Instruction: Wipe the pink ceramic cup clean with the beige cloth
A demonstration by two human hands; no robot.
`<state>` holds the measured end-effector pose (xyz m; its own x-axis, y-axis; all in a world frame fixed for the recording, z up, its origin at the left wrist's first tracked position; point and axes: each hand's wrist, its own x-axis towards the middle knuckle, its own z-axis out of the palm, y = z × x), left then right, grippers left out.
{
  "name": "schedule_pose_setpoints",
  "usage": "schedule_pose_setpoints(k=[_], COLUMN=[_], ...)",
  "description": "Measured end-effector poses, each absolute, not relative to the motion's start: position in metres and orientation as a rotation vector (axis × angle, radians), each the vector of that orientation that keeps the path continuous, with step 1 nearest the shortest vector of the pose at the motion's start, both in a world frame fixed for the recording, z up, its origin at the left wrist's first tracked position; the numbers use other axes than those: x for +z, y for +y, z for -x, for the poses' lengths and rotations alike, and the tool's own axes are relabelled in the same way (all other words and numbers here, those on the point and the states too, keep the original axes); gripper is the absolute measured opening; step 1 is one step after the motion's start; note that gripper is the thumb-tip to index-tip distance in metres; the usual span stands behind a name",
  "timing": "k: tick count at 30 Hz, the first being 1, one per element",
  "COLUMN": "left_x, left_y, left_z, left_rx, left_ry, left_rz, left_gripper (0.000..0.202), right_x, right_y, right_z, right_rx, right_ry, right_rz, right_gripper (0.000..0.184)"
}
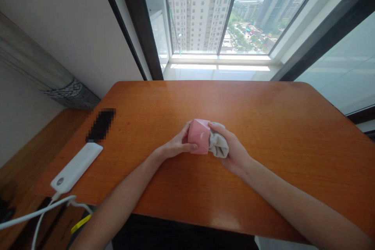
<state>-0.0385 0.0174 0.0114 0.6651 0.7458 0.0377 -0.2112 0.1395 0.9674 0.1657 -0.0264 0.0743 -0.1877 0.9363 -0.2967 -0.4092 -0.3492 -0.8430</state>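
Observation:
A small pink box-like object point(199, 136) is held just above the middle of the orange wooden table point(263, 125). My left hand point(175, 146) grips it from the left, thumb on its front face and fingers behind. My right hand point(231, 150) is closed round a crumpled white cloth point(219, 143), which is pressed against the pink object's right side. Part of the cloth is hidden inside my right palm.
A white power bank point(76, 167) with a white cable point(35, 213) lies at the table's left front edge. Beyond it lies a dark, pixelated flat object point(101, 125). A large window point(222, 15) rises behind the table; a wall stands at the left.

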Motion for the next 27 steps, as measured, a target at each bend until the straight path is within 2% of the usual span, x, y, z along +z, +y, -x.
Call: schedule_pose_setpoints(k=[4, 8, 12, 20, 23, 27], left_x=[0.009, 0.003, -0.005, -0.013, -0.013, -0.009], left_y=[0.017, 0.018, 0.019, 0.020, 0.017, 0.015], left_z=[0.040, 0.042, 0.043, 0.043, 0.040, 0.038], left_rx=[0.757, 0.761, 0.770, 0.768, 0.769, 0.749], left_ry=[0.513, 0.526, 0.497, 0.526, 0.538, 0.529], left_rz=[-1.267, -1.276, -1.267, -1.257, -1.160, -1.084], left_gripper=[0.102, 0.099, 0.098, 0.083, 0.078, 0.076], right_x=[0.081, 0.081, 0.076, 0.071, 0.069, 0.064], right_y=[-0.028, -0.030, -0.033, -0.038, -0.039, -0.036], right_z=[-0.165, -0.165, -0.165, -0.170, -0.171, -0.175], right_rx=[1.771, 1.742, 1.636, 1.491, 1.312, 0.884], right_ry=[-0.552, -0.653, -0.877, -1.536, -1.795, -2.119], right_rz=[1.039, 1.069, 1.076, 1.009, 0.890, 0.758], right_gripper=[0.028, 0.029, 0.025, 0.017, 0.014, 0.014])
